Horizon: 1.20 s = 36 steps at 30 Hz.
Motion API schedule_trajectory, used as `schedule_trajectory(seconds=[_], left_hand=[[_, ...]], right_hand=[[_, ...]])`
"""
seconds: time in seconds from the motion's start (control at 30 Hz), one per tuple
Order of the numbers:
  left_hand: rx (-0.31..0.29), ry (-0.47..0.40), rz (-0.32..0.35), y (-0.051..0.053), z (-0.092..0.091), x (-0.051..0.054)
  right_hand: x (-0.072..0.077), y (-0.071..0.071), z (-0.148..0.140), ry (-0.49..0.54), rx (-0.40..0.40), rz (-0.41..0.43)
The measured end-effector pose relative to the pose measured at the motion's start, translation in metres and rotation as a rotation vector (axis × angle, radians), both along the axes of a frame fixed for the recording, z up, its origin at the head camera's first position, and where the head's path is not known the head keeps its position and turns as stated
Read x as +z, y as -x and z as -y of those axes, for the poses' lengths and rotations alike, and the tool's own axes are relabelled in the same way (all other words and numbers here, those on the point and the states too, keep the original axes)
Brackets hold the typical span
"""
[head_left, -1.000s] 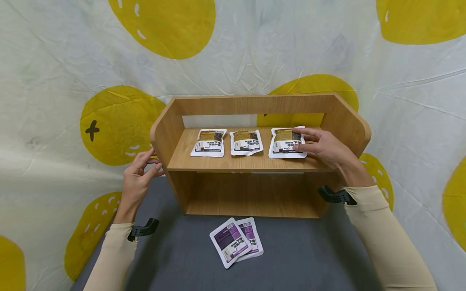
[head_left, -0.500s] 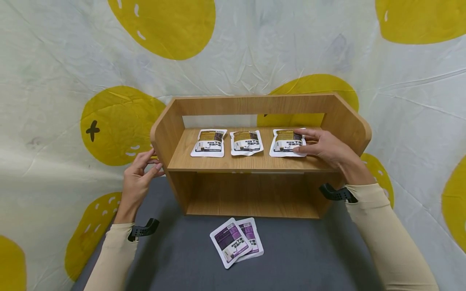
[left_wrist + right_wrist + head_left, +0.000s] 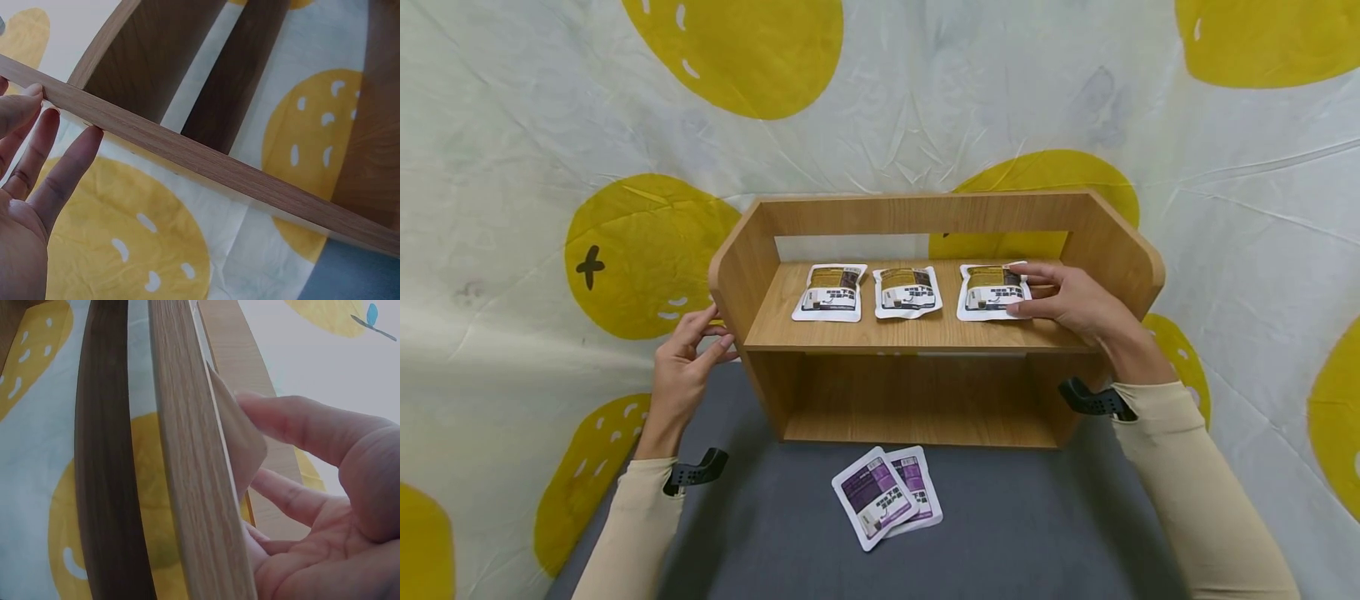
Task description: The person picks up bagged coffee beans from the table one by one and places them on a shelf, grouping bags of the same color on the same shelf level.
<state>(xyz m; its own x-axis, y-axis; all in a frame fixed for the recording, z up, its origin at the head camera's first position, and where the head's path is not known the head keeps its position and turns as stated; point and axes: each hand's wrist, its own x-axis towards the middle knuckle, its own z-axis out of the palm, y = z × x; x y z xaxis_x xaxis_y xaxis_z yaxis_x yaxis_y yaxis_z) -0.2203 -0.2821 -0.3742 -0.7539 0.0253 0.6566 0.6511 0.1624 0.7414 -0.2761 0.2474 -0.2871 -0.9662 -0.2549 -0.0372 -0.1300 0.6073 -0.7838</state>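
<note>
On the top board of a wooden shelf (image 3: pixel 880 336), in the head view, three white pouches with gold-brown labels lie in a row: a left pouch (image 3: pixel 830 293), a middle pouch (image 3: pixel 907 292) and a right pouch (image 3: pixel 992 293). My right hand (image 3: pixel 1078 308) holds the right pouch by its right side, thumb nearer the front and fingers behind. The right wrist view shows the pouch edge (image 3: pixel 240 434) at that thumb, partly behind the board. With extended fingers, my left hand (image 3: pixel 681 367) touches the shelf's left side panel (image 3: pixel 156 140).
Two white pouches with purple labels overlap on the dark grey table (image 3: pixel 760 533) before the shelf: a front purple pouch (image 3: pixel 874 500) and a rear purple pouch (image 3: pixel 923 492). A pale cloth (image 3: pixel 887 100) with yellow shapes hangs behind.
The right pouch has shifted very slightly to the right and straightened a little under my right hand. My left hand and the purple pouches have stayed in place.
</note>
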Motion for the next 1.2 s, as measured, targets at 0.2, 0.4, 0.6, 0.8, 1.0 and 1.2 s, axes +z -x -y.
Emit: schedule_trajectory(seconds=[0.2,0.4,0.6,0.8,1.0,1.2], left_hand=[[0.002,0.006,0.005,0.001,0.002,-0.001],[0.023,0.027,0.009,0.001,0.003,-0.001],[0.02,0.029,0.005,0.001,0.002,-0.001],[0.036,0.042,0.012,0.001,0.001,-0.001],[0.026,0.031,0.006,0.0,0.001,-0.001],[0.009,0.017,0.001,0.001,0.001,-0.001]], right_hand=[[0.0,0.0,0.0,0.011,0.008,-0.027],[0.0,-0.001,0.002,0.024,0.014,-0.031],[0.0,0.0,0.003,0.029,-0.002,-0.002],[0.001,-0.004,0.001,0.024,-0.005,-0.024],[-0.001,-0.012,-0.002,0.07,-0.028,-0.062],[-0.005,-0.02,-0.002,0.123,-0.07,-0.103]])
